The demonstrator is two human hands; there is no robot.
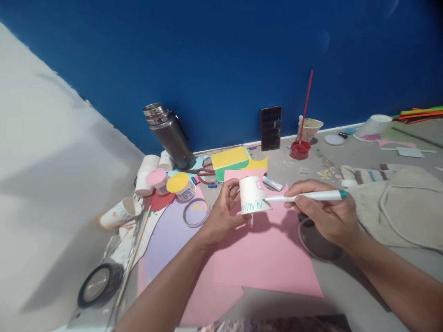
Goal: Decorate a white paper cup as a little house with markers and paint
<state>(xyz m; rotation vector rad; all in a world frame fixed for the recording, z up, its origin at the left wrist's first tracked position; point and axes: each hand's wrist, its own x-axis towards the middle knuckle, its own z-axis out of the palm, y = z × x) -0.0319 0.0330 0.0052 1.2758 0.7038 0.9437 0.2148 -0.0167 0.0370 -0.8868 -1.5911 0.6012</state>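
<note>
1. my left hand (223,210) grips a white cup (252,194), fingers wrapped round its far side.
2. my right hand (323,210) pinches a marker (306,197); its tip touches the cup beside a teal zigzag.
3. pink paper (266,263) lies under both hands.
4. scissors (204,175) lie beyond my left fingers.

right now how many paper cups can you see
About 7: cup in the left hand; four by the flask at; one lying at; one upturned at. Clutter may hide others.

Even, fairly bright light, soft shadows under the arms, wide-angle bending at the edges, slight softness overall.
</note>
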